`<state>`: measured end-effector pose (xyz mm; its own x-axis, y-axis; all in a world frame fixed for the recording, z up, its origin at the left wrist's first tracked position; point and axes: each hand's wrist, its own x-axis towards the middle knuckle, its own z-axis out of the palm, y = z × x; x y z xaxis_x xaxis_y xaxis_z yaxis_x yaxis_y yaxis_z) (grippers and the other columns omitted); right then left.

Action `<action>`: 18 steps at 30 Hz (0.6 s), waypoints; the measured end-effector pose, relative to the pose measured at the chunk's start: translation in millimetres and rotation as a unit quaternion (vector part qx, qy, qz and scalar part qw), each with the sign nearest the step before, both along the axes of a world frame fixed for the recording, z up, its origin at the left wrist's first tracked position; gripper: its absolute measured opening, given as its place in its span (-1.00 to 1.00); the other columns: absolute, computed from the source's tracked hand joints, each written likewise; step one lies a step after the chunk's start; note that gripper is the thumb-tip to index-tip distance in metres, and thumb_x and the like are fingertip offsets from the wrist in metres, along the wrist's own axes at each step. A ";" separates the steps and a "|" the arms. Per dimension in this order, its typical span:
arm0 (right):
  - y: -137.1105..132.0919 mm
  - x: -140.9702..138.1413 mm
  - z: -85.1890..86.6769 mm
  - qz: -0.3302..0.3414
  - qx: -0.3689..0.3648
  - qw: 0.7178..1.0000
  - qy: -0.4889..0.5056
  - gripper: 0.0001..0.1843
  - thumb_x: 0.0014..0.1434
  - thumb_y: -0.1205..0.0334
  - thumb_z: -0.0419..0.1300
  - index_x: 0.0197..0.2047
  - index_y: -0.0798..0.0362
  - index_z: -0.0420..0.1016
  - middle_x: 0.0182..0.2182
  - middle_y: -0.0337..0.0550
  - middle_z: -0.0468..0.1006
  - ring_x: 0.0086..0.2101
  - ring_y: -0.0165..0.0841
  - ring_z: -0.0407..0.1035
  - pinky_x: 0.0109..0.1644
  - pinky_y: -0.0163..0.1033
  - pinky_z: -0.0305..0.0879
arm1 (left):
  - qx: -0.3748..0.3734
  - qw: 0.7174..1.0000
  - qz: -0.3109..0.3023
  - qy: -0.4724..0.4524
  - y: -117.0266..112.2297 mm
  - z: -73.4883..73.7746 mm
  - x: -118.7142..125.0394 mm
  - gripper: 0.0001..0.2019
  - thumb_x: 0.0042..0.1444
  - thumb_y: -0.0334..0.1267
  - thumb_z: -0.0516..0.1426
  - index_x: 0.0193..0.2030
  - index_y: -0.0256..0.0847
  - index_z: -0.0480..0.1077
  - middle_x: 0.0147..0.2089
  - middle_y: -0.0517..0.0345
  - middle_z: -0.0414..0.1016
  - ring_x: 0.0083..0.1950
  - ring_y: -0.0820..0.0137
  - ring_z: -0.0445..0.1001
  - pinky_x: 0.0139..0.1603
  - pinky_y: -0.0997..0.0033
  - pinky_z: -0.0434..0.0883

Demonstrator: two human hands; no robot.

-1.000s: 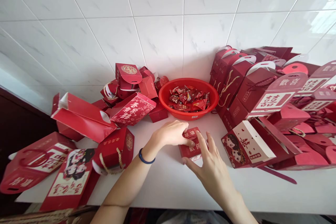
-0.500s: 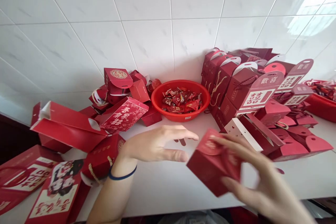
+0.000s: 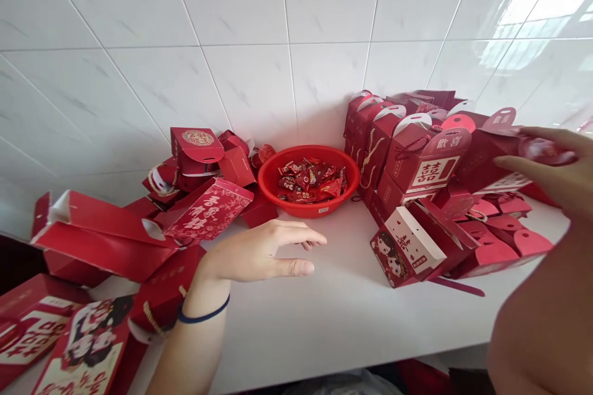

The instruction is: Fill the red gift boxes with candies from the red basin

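My left hand [image 3: 266, 253] hovers over the white table with nothing in it, thumb and fingers stretched apart. A dark blue band circles its wrist. In front of that hand stands a red plastic basin [image 3: 266, 188] holding wrapped candies [image 3: 315, 179]. My right hand [image 3: 551, 163] reaches far to the right, over the stack of boxes. Its thumb and forefinger lie at the side of a dark red gift box [image 3: 484, 157]; the other fingers are hidden. Below sit several small red boxes [image 3: 528, 241] with folded tops.
Closed gift boxes [image 3: 419, 163] are stacked at the right against the tiled wall [image 3: 241, 86]. A box with a cream side [image 3: 412, 241] leans before them. Boxes with loose flaps [image 3: 106, 222] crowd the left. The white table's front edge runs near my body.
My right hand has carried the small red box from the middle to the right, over the stack. My left hand stays outstretched near the same place. The view has turned slightly right.
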<state>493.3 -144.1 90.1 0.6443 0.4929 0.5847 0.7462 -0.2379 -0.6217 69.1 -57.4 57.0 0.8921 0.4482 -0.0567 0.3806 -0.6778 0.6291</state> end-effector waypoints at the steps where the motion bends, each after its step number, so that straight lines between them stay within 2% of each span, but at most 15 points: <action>1: 8.4 -3.1 2.9 0.002 -0.019 1.000 0.020 -0.27 -0.14 -0.09 0.51 0.08 0.10 0.65 -0.35 0.00 0.60 -0.48 -0.44 0.27 -0.35 -0.10 0.21 | -0.002 1.000 0.002 0.000 0.5 -1.1 0.0 -0.57 0.28 0.01 0.20 0.22 -0.09 0.46 0.17 0.03 0.55 0.11 0.25 0.54 0.20 0.32 0.39; 4: 22.0 -12.9 8.1 0.021 -0.061 0.997 0.048 -0.23 -0.13 -0.05 0.51 0.12 0.16 0.62 -0.27 0.08 0.62 -0.44 -0.41 0.31 -0.34 -0.11 0.18 | -0.007 1.000 0.011 0.002 2.4 -3.2 -0.5 -0.57 0.27 0.01 0.20 0.22 -0.08 0.46 0.19 0.03 0.55 0.14 0.24 0.54 0.20 0.31 0.39; 7: 25.9 -18.9 9.3 0.032 -0.097 0.992 0.069 -0.30 -0.01 -0.05 0.44 0.17 0.09 0.59 -0.22 0.05 0.63 -0.37 -0.37 0.38 -0.30 -0.10 0.19 | -0.014 1.000 0.018 0.009 4.2 -3.9 -0.6 -0.57 0.27 0.00 0.20 0.23 -0.08 0.45 0.21 0.03 0.54 0.15 0.24 0.53 0.20 0.32 0.39; 13: 30.3 -20.2 6.6 0.011 -0.094 0.995 0.009 -0.21 0.09 -0.24 0.30 0.21 0.17 0.55 -0.13 0.18 0.63 -0.23 -0.22 0.46 -0.24 -0.04 0.19 | -0.024 0.999 0.020 0.016 6.9 -5.7 1.6 -0.57 0.27 0.00 0.19 0.22 -0.09 0.45 0.21 0.02 0.54 0.14 0.23 0.54 0.18 0.29 0.41; 18: 31.3 -10.5 -1.0 0.001 -0.096 0.995 -0.032 -0.03 0.12 -0.43 0.15 0.31 0.18 0.42 0.00 0.31 0.58 0.02 0.00 0.46 -0.18 0.04 0.18 | -0.012 1.000 0.020 0.013 7.4 -7.9 1.4 -0.56 0.27 -0.01 0.20 0.22 -0.10 0.45 0.16 0.01 0.57 0.13 0.23 0.54 0.16 0.30 0.41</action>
